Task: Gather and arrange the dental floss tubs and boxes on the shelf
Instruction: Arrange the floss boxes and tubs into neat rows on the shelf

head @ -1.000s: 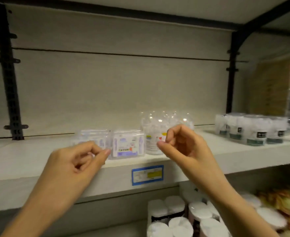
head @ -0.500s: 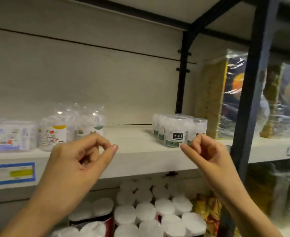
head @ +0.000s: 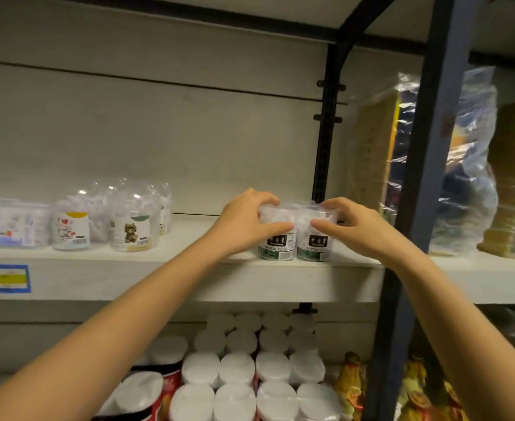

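Flanking gripped floss tubs (head: 277, 250): cartoon tubs (head: 104, 229) left, dark post (head: 423, 147) right.

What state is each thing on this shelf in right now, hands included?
left hand, grips the left black-label tub near its top.
right hand, grips the right black-label tub near its top.
left black-label tub, upright on the shelf.
right black-label tub, upright, beside the left one.
cartoon-label tubs, upright, untouched.
flat boxes, standing at the far left, untouched.

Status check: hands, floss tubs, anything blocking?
Left hand grips left green-label tub; right hand grips right green-label tub. Both upright, side by side near shelf front edge. Dark post close on the right, not blocking.
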Demonstrator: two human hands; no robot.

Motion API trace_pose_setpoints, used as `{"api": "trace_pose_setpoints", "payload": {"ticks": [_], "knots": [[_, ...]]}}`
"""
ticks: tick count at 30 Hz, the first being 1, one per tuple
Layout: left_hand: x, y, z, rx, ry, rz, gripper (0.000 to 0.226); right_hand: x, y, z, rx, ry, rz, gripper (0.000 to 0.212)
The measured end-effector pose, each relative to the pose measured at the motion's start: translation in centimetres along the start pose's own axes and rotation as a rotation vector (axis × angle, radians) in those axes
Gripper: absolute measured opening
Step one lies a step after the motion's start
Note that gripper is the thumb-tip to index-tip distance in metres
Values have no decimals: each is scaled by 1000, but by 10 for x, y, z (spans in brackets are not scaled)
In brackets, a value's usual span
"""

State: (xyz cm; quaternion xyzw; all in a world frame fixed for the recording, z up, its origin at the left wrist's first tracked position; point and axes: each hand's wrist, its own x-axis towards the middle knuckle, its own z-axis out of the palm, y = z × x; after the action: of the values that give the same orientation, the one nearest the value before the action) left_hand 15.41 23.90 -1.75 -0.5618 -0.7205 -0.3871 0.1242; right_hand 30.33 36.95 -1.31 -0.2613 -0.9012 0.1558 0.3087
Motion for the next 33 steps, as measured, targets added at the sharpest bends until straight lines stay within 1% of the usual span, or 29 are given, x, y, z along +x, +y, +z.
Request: {"api": "trace_pose_setpoints", "payload": {"ticks": [2, 4, 8, 12, 14, 18, 21, 26, 28, 30, 31, 33], "knots": [[-1, -1, 0, -10, -21, -4, 50, -3, 0, 3, 21, -14, -11, 62], [-2, -1, -5, -36, -14, -14, 47, -5, -6, 3, 28, 20, -37, 61], [-14, -9, -47, -92, 86, -58, 41, -7, -36, 1, 145, 85, -147, 58], [-31, -29, -89, -36, 52, -128, 39, 0, -73, 17, 143, -5, -211, 59], [-36, -41, -93, 8, 32, -153, 40, 5, -85, 30, 118, -33, -211, 59], [-42, -56, -91, 84, 48, -153, 44, 10, -88, 50, 116, -84, -187, 59], [-44, -58, -90, 208, 26, -117, 50, 11, -88, 56, 67, -100, -183, 61], [-43, -57, -89, 435, 27, -31, 54, 14, -91, 62, -61, -72, -213, 61], [-42, -60, -89, 482, 18, -4, 55, 14, -91, 63, -128, -57, -245, 62], [-42, -62, -92, 531, 16, 44, 53, 13, -91, 59, -200, -6, -298, 62], [-41, -62, -94, 565, 24, 78, 51, 13, -90, 56, -225, 35, -329, 58], [-37, -59, -100, 633, 40, 128, 43, 16, -91, 48, -242, 76, -373, 44]]}}
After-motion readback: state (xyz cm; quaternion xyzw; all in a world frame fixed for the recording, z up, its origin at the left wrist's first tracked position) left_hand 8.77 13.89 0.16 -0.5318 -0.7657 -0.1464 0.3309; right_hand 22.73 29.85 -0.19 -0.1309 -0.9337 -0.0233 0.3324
